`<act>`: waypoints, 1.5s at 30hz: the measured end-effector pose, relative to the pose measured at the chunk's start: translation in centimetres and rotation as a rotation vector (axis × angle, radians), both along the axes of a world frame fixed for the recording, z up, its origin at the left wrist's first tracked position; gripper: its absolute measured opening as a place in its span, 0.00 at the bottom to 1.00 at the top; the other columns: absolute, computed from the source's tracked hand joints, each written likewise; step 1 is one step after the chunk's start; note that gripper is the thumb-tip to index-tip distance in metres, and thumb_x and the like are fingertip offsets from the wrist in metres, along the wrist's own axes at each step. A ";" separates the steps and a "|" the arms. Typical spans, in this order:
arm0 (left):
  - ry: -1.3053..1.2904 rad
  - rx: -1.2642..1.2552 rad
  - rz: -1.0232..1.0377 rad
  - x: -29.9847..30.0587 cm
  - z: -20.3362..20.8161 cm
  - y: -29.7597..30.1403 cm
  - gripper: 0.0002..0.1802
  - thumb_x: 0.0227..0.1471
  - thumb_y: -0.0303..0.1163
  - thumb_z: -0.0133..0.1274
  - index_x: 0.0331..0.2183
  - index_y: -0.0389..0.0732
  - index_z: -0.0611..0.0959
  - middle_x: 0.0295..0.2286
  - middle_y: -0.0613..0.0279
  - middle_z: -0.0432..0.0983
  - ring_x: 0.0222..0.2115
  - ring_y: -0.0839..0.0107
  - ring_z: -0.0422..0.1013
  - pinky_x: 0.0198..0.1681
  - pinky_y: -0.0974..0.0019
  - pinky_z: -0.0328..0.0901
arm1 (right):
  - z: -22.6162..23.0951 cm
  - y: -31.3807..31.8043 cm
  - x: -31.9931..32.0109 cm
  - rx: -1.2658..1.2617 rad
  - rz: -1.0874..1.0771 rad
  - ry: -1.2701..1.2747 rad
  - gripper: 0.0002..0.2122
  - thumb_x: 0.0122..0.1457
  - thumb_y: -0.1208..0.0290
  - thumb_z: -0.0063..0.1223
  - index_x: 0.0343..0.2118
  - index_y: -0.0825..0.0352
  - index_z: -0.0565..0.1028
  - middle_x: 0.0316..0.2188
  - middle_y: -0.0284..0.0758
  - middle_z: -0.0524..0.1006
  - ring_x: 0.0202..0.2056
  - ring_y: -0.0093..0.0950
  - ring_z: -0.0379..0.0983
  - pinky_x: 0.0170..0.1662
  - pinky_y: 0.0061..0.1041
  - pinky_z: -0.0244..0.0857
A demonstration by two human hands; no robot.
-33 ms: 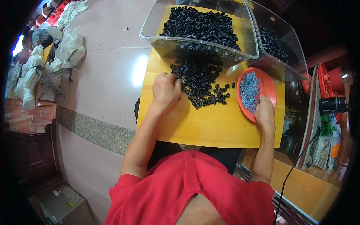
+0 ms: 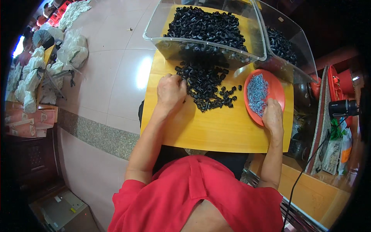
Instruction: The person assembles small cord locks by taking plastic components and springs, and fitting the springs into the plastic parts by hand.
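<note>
A loose heap of small black plastic parts (image 2: 203, 83) lies on the yellow tabletop (image 2: 216, 131). At its left edge is my left hand (image 2: 171, 92), back up, with the fingers curled; what they hold, if anything, is hidden. To the right, a red oval plate (image 2: 279, 91) carries a mound of tiny silvery-blue metal pieces (image 2: 257, 92). My right hand (image 2: 273, 115) reaches over the plate's near rim, fingers drawn together at the edge of the mound. Whatever sits between those fingertips is too small to make out.
Behind the heap stands a clear plastic bin (image 2: 208, 49) with many black parts; a second clear bin (image 2: 305, 58) adjoins it on the right. A black cylindrical device (image 2: 344, 108) with a cable sits at the right. Bagged white bundles (image 2: 73, 50) are at far left.
</note>
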State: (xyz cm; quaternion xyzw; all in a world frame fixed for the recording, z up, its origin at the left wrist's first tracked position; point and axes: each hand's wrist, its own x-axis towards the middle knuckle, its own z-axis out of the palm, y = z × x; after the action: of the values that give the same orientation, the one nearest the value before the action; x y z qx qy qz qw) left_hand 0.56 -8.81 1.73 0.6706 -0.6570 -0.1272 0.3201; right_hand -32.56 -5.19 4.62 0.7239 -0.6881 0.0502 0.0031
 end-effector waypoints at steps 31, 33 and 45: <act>1.213 0.286 -0.352 -0.1 1.9 7.4 0.07 0.47 0.19 0.47 0.33 0.33 0.74 0.30 0.65 0.71 0.29 0.80 0.65 0.32 0.78 0.61 | 5.1 1.1 5.1 0.184 -0.069 -1.225 0.01 0.53 0.80 0.44 0.29 0.69 0.67 0.22 0.28 0.68 0.25 0.16 0.64 0.27 0.15 0.59; 1.245 0.356 -0.411 -0.7 1.1 8.4 0.06 0.49 0.21 0.46 0.33 0.33 0.73 0.29 0.63 0.72 0.28 0.78 0.67 0.32 0.76 0.63 | 4.9 0.7 6.1 0.243 -0.028 -1.231 0.02 0.53 0.81 0.43 0.30 0.69 0.67 0.22 0.27 0.67 0.24 0.15 0.63 0.27 0.13 0.58; 1.177 0.349 -0.388 -1.3 -0.7 9.7 0.08 0.47 0.21 0.49 0.33 0.33 0.75 0.28 0.64 0.72 0.29 0.78 0.68 0.36 0.75 0.64 | 4.4 2.3 15.3 0.381 0.436 -0.956 0.02 0.48 0.80 0.47 0.25 0.71 0.69 0.18 0.32 0.68 0.22 0.17 0.64 0.25 0.17 0.59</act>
State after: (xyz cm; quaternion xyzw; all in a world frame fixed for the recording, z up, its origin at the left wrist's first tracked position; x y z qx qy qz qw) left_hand -0.72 0.91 1.00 0.3997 -0.4505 -0.6344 0.4845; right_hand -17.22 -2.85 8.99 0.7340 -0.4442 0.2470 -0.4505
